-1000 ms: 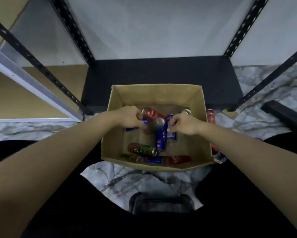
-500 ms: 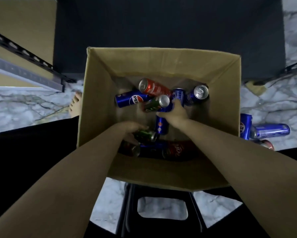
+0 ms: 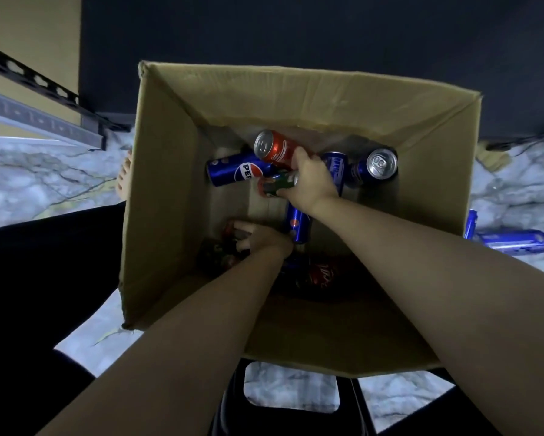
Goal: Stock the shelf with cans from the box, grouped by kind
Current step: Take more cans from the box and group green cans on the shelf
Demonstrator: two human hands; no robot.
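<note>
In the box, right hand gripping green can, left hand on dark can

Box on floor before shelf; cans inside, both hands among them; more cans on floor right of box.

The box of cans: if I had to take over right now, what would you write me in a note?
Right hand: inside the cardboard box, fingers curled round a green can.
Left hand: low in the box's near left corner, on some dark cans; I can't tell if it grips one.
Still in the box: a red can, a Pepsi can and more blue ones, plus a red can in the near shadow.
Blue cans lie on the floor to the right of the box.
Done: no cans show on the dark shelf.
Left: lift cans out and shelve them by kind.
</note>
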